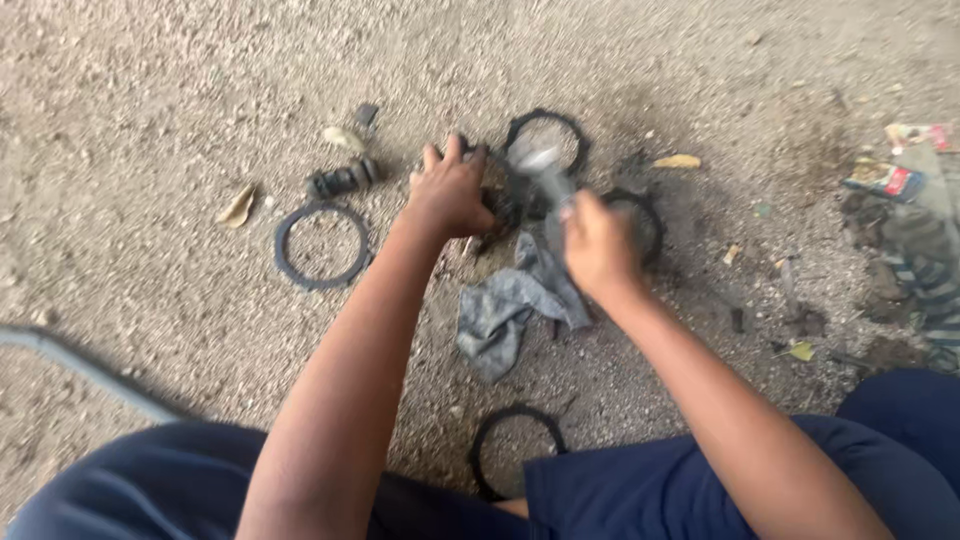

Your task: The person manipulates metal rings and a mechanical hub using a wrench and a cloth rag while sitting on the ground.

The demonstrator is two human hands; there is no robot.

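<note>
Left hand (452,192) clamps a dark toothed part (503,190); right hand (597,245) grips a blurred metal tool (540,170); crumpled grey rag (512,305) at six o'clock on gritty ground (150,100).

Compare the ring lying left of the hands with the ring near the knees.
The left ring lies wholly in view on bare ground; the near ring is partly hidden by the dark blue clothing. The left ring looks grey-blue; the near ring looks blacker. Both are thin, flat, round rings lying on the gravel, untouched by either hand.
</note>
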